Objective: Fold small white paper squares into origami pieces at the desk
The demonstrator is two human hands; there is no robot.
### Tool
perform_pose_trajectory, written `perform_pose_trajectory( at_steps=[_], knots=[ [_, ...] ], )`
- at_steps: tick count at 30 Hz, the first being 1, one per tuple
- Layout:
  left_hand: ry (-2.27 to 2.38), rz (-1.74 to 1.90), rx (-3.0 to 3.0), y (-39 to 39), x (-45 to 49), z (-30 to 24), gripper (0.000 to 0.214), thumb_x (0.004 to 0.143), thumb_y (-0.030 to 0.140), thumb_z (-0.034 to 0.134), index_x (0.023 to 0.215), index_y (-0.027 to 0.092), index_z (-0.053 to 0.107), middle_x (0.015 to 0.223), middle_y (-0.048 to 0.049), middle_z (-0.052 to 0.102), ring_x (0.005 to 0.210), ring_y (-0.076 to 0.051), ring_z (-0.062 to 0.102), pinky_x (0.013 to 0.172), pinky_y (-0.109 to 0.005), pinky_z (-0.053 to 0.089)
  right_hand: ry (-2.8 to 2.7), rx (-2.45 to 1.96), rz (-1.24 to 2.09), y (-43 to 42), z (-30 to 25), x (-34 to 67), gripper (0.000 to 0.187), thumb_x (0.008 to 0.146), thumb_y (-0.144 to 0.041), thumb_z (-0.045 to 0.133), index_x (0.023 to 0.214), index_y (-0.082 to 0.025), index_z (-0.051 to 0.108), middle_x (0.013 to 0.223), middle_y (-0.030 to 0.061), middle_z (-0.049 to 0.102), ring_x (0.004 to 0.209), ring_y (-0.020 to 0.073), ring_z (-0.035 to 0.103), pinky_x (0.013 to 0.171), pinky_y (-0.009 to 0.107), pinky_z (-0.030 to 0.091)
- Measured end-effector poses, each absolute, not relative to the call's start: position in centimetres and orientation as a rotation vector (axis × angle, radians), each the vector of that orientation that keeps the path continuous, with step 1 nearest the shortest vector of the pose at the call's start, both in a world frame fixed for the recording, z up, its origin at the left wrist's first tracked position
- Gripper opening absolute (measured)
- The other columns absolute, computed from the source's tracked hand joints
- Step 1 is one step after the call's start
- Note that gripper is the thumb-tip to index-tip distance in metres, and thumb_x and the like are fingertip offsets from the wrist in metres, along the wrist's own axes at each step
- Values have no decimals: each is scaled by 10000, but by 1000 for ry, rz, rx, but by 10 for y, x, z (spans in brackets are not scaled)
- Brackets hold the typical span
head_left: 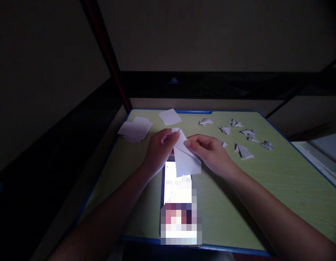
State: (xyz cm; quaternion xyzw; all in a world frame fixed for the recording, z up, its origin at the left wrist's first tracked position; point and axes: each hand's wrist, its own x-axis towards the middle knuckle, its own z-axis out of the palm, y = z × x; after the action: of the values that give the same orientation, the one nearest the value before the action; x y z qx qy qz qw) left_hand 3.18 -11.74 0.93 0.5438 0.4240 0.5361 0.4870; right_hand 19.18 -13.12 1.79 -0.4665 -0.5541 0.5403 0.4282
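Note:
A partly folded sheet of white paper (187,162) is held up over the table, its top edge creased over. My left hand (160,148) pinches its upper left part between thumb and fingers. At the paper's right side my right hand (208,150) grips the edge, thumb on the front and fingers behind. Beneath the paper lies a phone (170,192) with a bright screen that reads 00:02 in part; its lower portion is blurred out.
On the green table (227,206) a stack of white paper (135,129) lies at the back left, with a single square sheet (170,117) beside it. Several folded paper pieces (244,151) are scattered at the right. A blue rim edges the table, and a dark wall stands behind.

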Motion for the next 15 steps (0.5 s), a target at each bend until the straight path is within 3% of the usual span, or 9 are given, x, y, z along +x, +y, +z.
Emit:
perform_pose_trajectory(
  at_steps=[9,15],
  knots=[
    [1060,1204,1348,-120,32,12,253,760,375,653,640,168,573,535,28,534,467,-68,489,406,-176,382,-1338,-1131,1421,-133,19,193,315,633,-412,837,769,-159,709,646,-7,651,510,81,512,445,200,355],
    [1044,1178,1374,-121,31,11,261,779,397,638,680,156,621,523,18,523,461,-74,471,419,-200,361,-1484,-1142,1419,-134,21,194,330,735,-489,741,703,-163,704,609,-14,607,511,82,478,449,204,333]
  ],
)
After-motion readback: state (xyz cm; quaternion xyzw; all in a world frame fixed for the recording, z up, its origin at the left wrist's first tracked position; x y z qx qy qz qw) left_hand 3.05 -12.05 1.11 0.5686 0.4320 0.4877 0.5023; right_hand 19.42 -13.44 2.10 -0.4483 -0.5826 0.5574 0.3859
